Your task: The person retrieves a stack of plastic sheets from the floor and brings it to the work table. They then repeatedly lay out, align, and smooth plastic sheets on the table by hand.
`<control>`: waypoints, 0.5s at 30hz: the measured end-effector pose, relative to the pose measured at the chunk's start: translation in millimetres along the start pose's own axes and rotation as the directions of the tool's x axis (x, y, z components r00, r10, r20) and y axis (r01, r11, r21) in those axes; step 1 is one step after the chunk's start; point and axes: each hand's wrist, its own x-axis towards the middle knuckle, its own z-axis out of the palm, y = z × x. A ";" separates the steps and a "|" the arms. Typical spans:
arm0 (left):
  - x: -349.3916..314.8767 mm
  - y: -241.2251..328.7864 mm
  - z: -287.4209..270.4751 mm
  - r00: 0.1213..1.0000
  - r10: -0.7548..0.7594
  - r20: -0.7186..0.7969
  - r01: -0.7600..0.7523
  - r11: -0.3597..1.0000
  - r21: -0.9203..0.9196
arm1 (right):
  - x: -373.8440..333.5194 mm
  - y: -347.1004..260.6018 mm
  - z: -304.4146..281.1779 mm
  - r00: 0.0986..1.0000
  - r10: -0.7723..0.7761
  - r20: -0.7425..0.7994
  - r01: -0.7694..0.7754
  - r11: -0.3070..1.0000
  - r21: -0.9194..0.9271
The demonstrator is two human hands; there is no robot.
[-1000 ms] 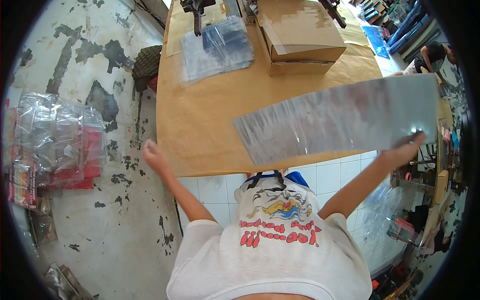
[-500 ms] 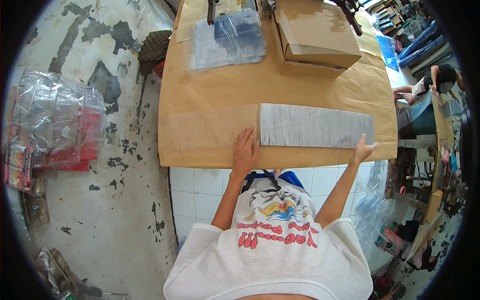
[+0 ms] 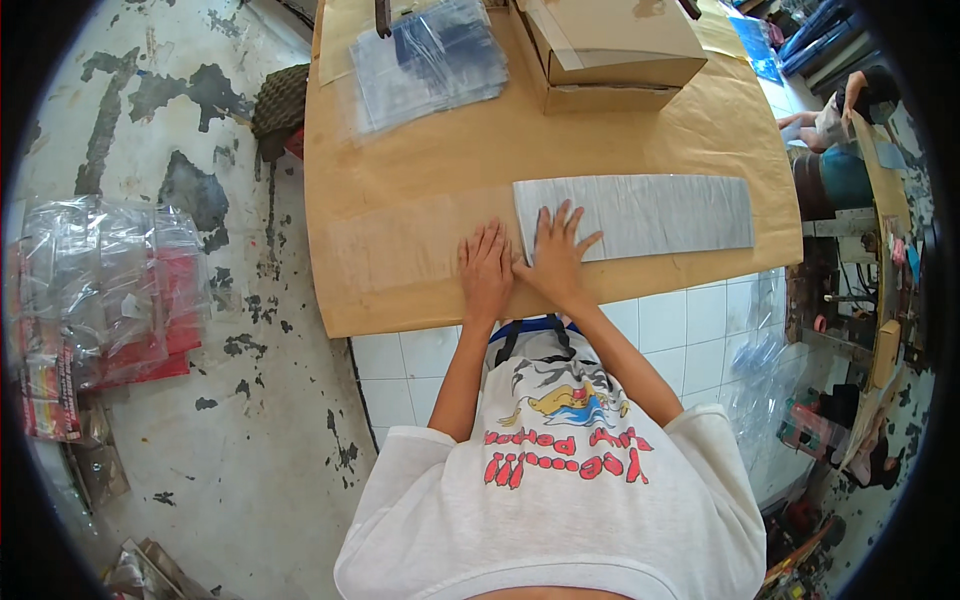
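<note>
A long silvery-grey sheet (image 3: 670, 215) lies flat near the front of the brown-covered table (image 3: 400, 310). My right hand (image 3: 556, 250) rests on its left end, palm down with the fingers spread. Just left of it, my left hand (image 3: 486, 268) lies flat with its fingers stretched out. It touches the right end of a clear plastic sheet (image 3: 395, 240), which is spread over the brown covering and is hard to make out. Neither hand grips anything.
A cardboard box (image 3: 610, 60) stands at the far right of the table. Clear plastic bags (image 3: 435, 75) lie stacked at the far left. Plastic-wrapped packs (image 3: 110, 290) hang at the left wall. Another person (image 3: 850, 105) sits at the far right.
My right hand has moved left, from the grey sheet's right end to its left end beside my left hand. My left hand stays near the same spot. The whole view has shifted slightly.
</note>
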 end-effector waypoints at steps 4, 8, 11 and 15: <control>-0.9 2.1 -0.2 1.000 0.023 -0.010 -0.023 0.999 0.048 | 3.9 -11.5 29.5 0.997 -0.046 -0.057 0.043 0.998 -0.048; -4.4 -2.5 2.4 0.999 0.010 -0.033 -0.009 0.999 0.038 | 7.2 2.0 21.2 0.988 -0.028 -0.155 0.053 0.986 0.160; -5.7 -8.5 -2.4 0.998 0.046 -0.031 -0.044 0.997 0.071 | 0.3 19.3 -16.1 0.938 -0.048 -0.343 0.222 0.843 0.489; -11.6 -18.7 -14.1 0.997 0.076 -0.016 -0.075 0.995 0.071 | -3.5 31.1 -72.9 0.918 0.300 -0.259 -0.156 0.875 0.459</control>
